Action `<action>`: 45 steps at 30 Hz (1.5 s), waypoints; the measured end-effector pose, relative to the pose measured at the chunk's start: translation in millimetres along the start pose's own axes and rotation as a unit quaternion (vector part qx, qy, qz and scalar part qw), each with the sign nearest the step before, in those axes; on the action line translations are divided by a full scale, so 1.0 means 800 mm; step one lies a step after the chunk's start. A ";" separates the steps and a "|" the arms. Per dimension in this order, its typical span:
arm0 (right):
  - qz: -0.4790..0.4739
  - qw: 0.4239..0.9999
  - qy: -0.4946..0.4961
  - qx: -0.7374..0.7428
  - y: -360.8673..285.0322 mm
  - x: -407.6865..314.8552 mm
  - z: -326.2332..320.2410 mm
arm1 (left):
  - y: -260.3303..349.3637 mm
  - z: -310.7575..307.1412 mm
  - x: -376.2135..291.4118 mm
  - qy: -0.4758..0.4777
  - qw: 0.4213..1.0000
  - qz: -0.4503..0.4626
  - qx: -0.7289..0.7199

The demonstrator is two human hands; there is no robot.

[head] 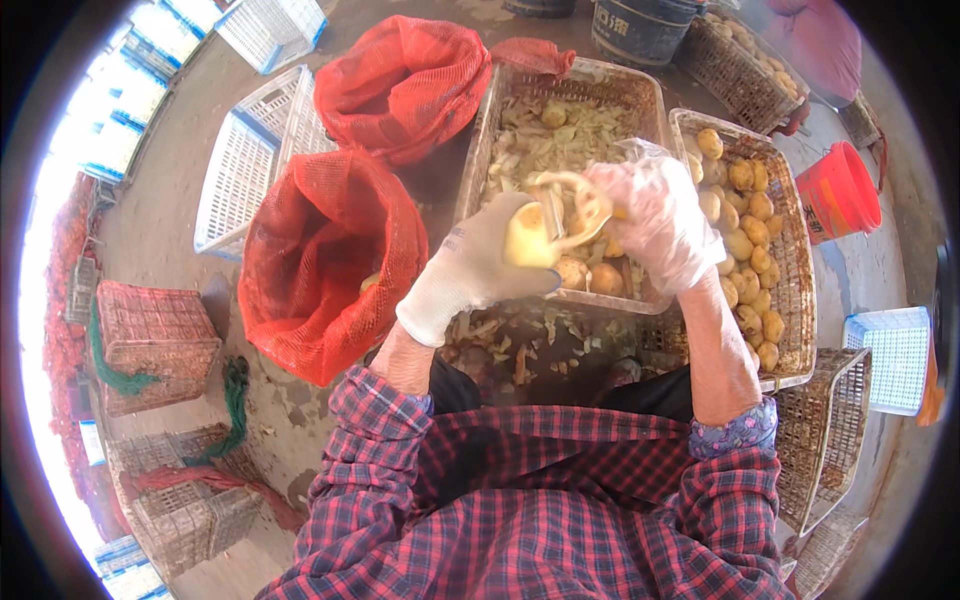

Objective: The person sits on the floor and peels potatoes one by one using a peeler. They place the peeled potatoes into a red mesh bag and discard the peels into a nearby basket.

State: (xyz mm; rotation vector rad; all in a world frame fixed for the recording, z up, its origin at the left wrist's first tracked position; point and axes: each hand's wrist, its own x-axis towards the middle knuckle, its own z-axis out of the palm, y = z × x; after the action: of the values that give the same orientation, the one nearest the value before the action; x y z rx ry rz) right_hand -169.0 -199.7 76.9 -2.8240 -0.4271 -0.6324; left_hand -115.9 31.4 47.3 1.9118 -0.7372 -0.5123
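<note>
In my left hand (480,247), which wears a knit work glove with a grey coated palm, is a partly peeled potato (529,238) with pale yellow flesh. My right hand (651,214), under a clear plastic glove and somewhat blurred, grips a peeler (556,214). Its blade lies against the potato's right side. A looped, cream-coloured piece (596,214) shows between the hands; whether it is peel or part of the peeler I cannot tell. Below them stands a plastic crate (664,105) of peelings (525,135), with unpeeled potatoes (606,279) at its near end.
To the right, a dirty crate (799,300) holds many potatoes (750,232). Two red mesh sacks (322,262) stand open at left, beside a white crate (247,165). A red bucket (844,193) is at far right, a black bucket (637,34) beyond. Peel scraps (525,352) litter the floor.
</note>
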 end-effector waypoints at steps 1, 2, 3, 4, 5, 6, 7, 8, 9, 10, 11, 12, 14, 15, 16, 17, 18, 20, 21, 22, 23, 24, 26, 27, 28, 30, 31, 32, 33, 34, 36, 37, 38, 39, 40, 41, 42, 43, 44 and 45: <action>-0.032 0.999 0.000 -0.020 0.001 -0.002 0.007 | -0.001 0.000 0.002 0.008 0.998 0.015 0.063; -0.064 0.997 0.000 -0.040 0.003 -0.005 0.021 | -0.002 -0.001 0.002 -0.005 0.999 -0.002 0.042; -0.062 0.996 0.006 -0.058 0.013 -0.008 0.022 | 0.007 -0.003 0.003 -0.020 0.999 -0.019 0.022; -0.065 0.995 0.014 -0.074 0.025 -0.005 0.027 | 0.013 -0.007 0.002 -0.032 0.999 -0.035 0.006; -0.063 0.994 0.018 -0.085 0.032 -0.010 0.036 | 0.009 -0.006 -0.002 -0.030 0.999 -0.019 0.023; -0.015 0.998 0.022 -0.051 0.040 -0.015 0.031 | 0.004 -0.004 -0.002 -0.025 0.999 0.002 0.039; 0.032 0.999 0.025 -0.017 0.045 -0.018 0.030 | 0.001 -0.003 -0.002 -0.020 0.998 0.023 0.056; 0.052 0.999 0.000 0.013 0.047 -0.017 0.035 | -0.001 -0.003 0.001 0.003 0.998 0.005 0.066; 0.101 0.978 0.030 0.177 0.026 -0.018 0.033 | -0.002 -0.002 0.006 0.012 0.997 0.004 0.075; 0.219 0.905 -0.008 0.363 0.009 -0.020 0.038 | -0.002 -0.003 0.012 0.021 0.996 0.003 0.084; 0.325 0.782 -0.044 0.530 -0.004 -0.023 0.047 | -0.002 -0.002 0.017 0.030 0.995 0.002 0.093; 0.345 0.759 -0.042 0.550 -0.013 -0.027 0.056 | -0.003 0.002 0.022 0.059 0.991 0.026 0.117; 0.375 0.705 -0.038 0.600 -0.024 -0.031 0.069 | -0.007 0.011 0.028 0.122 0.977 0.071 0.163; 0.386 0.674 -0.035 0.630 -0.029 -0.029 0.071 | -0.004 0.010 0.027 0.129 0.978 0.077 0.143; 0.396 0.640 -0.032 0.658 -0.031 -0.030 0.073 | -0.003 0.009 0.024 0.136 0.980 0.083 0.123; 0.334 0.730 -0.004 0.596 -0.029 -0.033 0.072 | 0.000 0.009 0.024 0.143 0.980 0.089 0.102; 0.266 0.807 0.024 0.527 -0.029 -0.037 0.071 | -0.001 0.008 0.025 0.121 0.990 0.071 0.015; 0.241 0.826 0.023 0.508 -0.027 -0.038 0.066 | -0.002 0.007 0.029 0.073 0.984 0.034 -0.159; 0.229 0.835 0.022 0.500 -0.028 -0.038 0.064 | -0.005 0.008 0.026 0.069 0.985 0.021 -0.157; 0.277 0.790 -0.007 0.547 -0.039 -0.023 0.038 | -0.009 0.008 0.026 0.062 0.986 0.010 -0.157; 0.323 0.739 -0.036 0.590 -0.045 -0.014 0.025 | -0.012 0.007 0.025 0.056 0.986 -0.001 -0.156; 0.258 0.777 -0.045 0.573 -0.021 -0.019 0.032 | -0.008 0.010 0.028 0.045 0.991 0.006 -0.129; 0.154 0.937 -0.027 0.312 -0.002 -0.019 0.018 | 0.001 0.005 0.024 0.034 0.997 0.011 -0.066; 0.095 0.981 -0.015 0.171 0.002 -0.020 0.013 | 0.004 0.002 0.022 0.031 0.997 -0.003 -0.073; 0.033 0.997 0.012 0.068 0.005 -0.020 0.010 | 0.007 -0.002 0.021 0.028 0.996 -0.016 -0.079; 0.013 1.000 -0.014 0.000 0.001 -0.021 0.008 | 0.017 -0.002 0.016 0.026 0.997 -0.030 -0.072; 0.002 0.999 -0.028 -0.034 -0.003 -0.020 0.006 | 0.014 0.001 0.014 0.026 0.998 -0.022 -0.055; -0.021 0.999 -0.005 -0.030 -0.008 -0.017 0.003 | 0.010 0.004 0.012 0.027 0.999 -0.015 -0.037; 0.002 0.999 -0.003 -0.035 -0.001 -0.020 0.008 | 0.009 0.005 0.009 0.028 0.999 -0.005 -0.016; 0.024 0.999 0.002 -0.045 0.022 -0.022 0.016 | 0.007 0.003 0.010 0.022 1.000 0.013 0.001; 0.034 0.997 0.020 -0.069 0.053 -0.020 0.015 | 0.008 -0.002 0.011 0.002 0.992 -0.004 -0.129; 0.099 0.994 -0.031 -0.026 0.057 -0.020 0.007 | 0.011 -0.004 0.009 -0.008 0.981 -0.014 -0.194; 0.071 0.997 0.037 -0.019 0.058 -0.021 0.009 | 0.016 -0.006 0.005 -0.008 0.966 -0.014 -0.259; 0.042 0.994 0.102 -0.013 0.054 -0.022 0.007 | 0.014 -0.006 0.007 -0.013 0.964 -0.011 -0.265; 0.045 0.993 0.104 0.018 0.050 -0.020 0.008 | 0.010 -0.005 0.009 -0.019 0.963 -0.009 -0.270; 0.048 0.992 0.106 0.048 0.043 -0.017 0.011 | 0.008 -0.005 0.010 -0.025 0.961 -0.006 -0.276; 0.051 0.989 0.108 0.084 0.029 -0.013 0.014 | 0.004 -0.006 0.006 -0.025 0.961 -0.016 -0.275; 0.042 0.995 0.072 0.060 0.012 -0.011 0.007 | 0.001 -0.009 0.004 -0.027 0.961 -0.024 -0.275; 0.033 0.998 0.036 0.036 -0.007 -0.010 -0.006 | -0.001 -0.011 0.003 -0.028 0.961 -0.031 -0.275; 0.027 1.000 0.002 0.010 -0.015 -0.012 -0.014 | 0.001 -0.011 0.003 -0.027 0.957 -0.031 -0.287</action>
State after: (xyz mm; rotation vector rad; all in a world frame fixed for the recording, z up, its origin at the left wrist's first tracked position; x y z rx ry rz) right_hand -185.3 -193.7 84.6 -2.8048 -0.3543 -0.6202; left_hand -109.0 34.9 51.9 1.3819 -0.4898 -0.7305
